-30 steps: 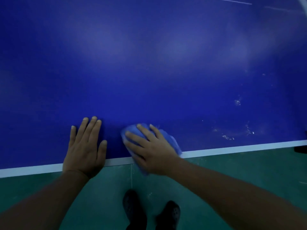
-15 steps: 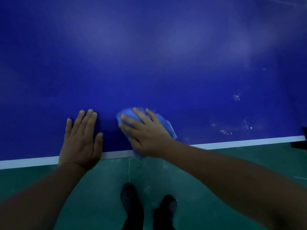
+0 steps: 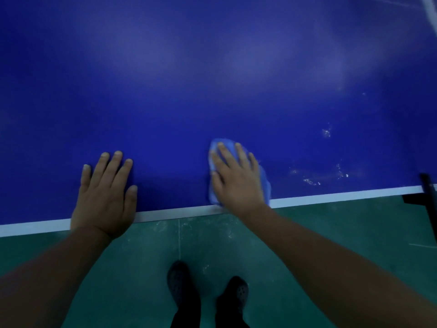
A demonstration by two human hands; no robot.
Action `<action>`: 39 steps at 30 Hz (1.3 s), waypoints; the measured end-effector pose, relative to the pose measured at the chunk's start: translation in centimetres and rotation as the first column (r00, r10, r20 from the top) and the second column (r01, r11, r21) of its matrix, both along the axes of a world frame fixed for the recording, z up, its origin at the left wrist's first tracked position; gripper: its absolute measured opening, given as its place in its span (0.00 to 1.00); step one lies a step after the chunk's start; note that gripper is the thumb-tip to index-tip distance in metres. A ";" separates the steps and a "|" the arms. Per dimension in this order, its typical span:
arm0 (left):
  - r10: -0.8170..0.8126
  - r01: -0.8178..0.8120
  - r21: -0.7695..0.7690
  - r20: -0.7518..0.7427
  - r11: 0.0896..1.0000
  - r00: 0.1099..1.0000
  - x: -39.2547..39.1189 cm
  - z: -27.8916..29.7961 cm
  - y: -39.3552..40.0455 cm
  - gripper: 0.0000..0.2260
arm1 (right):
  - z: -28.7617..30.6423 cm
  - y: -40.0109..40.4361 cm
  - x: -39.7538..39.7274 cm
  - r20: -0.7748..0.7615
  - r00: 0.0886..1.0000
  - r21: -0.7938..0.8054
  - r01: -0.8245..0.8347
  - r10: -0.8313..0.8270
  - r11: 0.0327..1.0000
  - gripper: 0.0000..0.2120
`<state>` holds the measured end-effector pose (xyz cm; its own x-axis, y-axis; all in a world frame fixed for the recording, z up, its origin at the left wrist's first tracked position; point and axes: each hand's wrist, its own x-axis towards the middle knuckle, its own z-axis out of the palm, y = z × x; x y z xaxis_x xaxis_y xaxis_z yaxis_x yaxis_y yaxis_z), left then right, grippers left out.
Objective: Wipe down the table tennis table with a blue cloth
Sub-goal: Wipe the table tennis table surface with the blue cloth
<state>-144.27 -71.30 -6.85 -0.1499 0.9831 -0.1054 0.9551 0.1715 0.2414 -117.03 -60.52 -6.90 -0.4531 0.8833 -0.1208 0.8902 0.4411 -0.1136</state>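
Right hand (image 3: 237, 179) presses blue cloth (image 3: 266, 183), lengthwise across edge

Smooth, faintly glossy table (image 3: 212, 79); soft cloth (image 3: 264, 183); scuffed matt floor (image 3: 331, 223)

Blue table tennis table (image 3: 212, 79), white-edged; on it a blue cloth (image 3: 266, 183), two flat hands, white specks (image 3: 312, 181).

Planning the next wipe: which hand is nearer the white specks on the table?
Right. The right hand presses the blue cloth just left of the white specks; the left hand rests flat farther left.
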 end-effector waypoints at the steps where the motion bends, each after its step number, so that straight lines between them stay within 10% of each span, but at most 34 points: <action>1: 0.001 -0.001 0.001 -0.011 1.000 1.000 0.0 0.0 0.0 0.30 | 0.1 0.1 3.1 0.027 0.995 0.005 0.094 -0.094 0.996 0.26; 7: -0.007 0.007 -0.004 -0.056 1.000 0.998 0.4 0.1 0.0 0.30 | 0.7 1.8 12.7 0.021 0.733 0.028 0.679 -0.680 0.733 0.25; 15: -0.006 0.007 0.063 -0.016 0.998 1.000 5.9 1.6 1.0 0.30 | -0.2 0.1 5.7 -0.050 0.968 0.019 0.247 -0.246 0.969 0.25; 24: -0.247 0.245 0.038 0.083 0.969 0.965 16.3 0.6 4.8 0.30 | -0.6 0.9 14.5 -0.084 0.629 0.004 0.775 -0.773 0.631 0.24; 31: -0.250 0.249 0.031 0.036 0.968 0.967 16.6 0.1 5.0 0.29 | -0.5 1.3 11.3 -0.103 0.912 0.016 0.400 -0.397 0.916 0.23; 36: -0.248 0.247 0.024 0.052 0.969 0.967 16.6 0.2 5.1 0.29 | 1.1 2.2 25.3 0.236 0.763 0.029 0.614 -0.602 0.789 0.23; 39: -0.247 0.246 0.032 0.057 0.969 0.967 16.6 0.1 5.1 0.29 | 3.7 2.1 29.7 0.100 0.603 0.028 0.794 -0.792 0.608 0.20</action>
<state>-127.65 -66.22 -6.76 0.1033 0.9912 -0.0825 0.9507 -0.0740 0.3011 -87.32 -58.45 -3.23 0.4382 0.8878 -0.1408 0.8960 -0.4440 -0.0112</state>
